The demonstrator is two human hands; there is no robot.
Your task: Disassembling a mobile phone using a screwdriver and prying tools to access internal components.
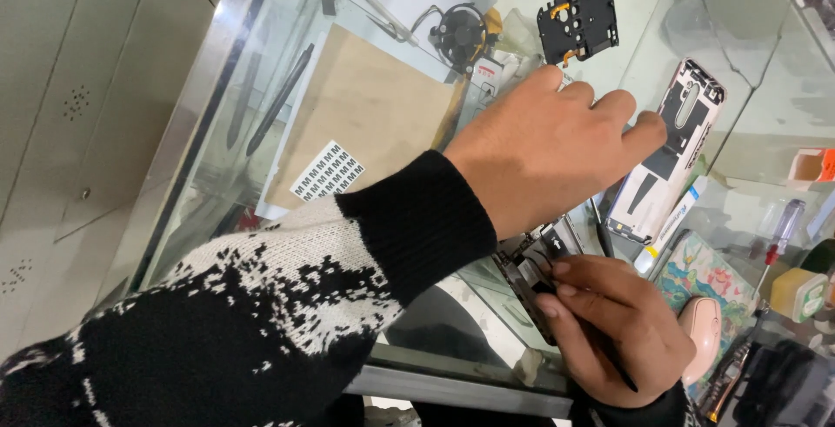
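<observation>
White sticker sheet [327, 170] with rows of black marks, lying on the brown card under the glass, left of the forearm; small orange-and-white box [812, 165] at the right edge; white tube with blue label [674, 223] beside the phone frame

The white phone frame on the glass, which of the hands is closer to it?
Left. The left hand reaches across, its fingertips at the white phone frame. The right hand is lower down, holding a dark phone part.

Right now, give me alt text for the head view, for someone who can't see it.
Over a glass counter, the left hand reaches toward a white phone frame while the right hand holds an opened phone. A black inner cover lies beyond.
</observation>
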